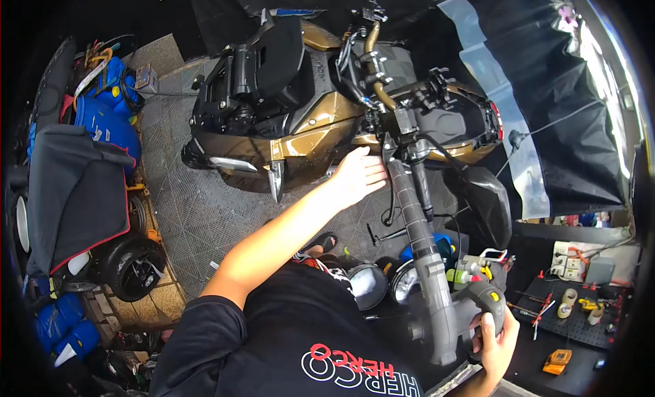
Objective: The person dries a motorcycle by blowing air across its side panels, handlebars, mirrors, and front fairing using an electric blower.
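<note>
My right hand [499,339] is wrapped around the rear handle of a black cordless blower [433,291], its thumb on top. The blower's long tube points away from me toward the handlebar area of a black and gold scooter [321,117]. My left hand [358,173] is stretched out beside the blower's nozzle end with fingers extended, holding nothing. In front of the nozzle is a dark control block [406,121] on the gold handlebar [372,52]. A black mirror [488,204] hangs to the right of the tube.
A pegboard bench [570,312] with tools and a yellow item [557,361] stands at right. Round metal-rimmed lamps [369,286] lie near my feet. On the left are a tyred wheel [133,269], blue containers [108,127] and a dark red-edged cover [75,192].
</note>
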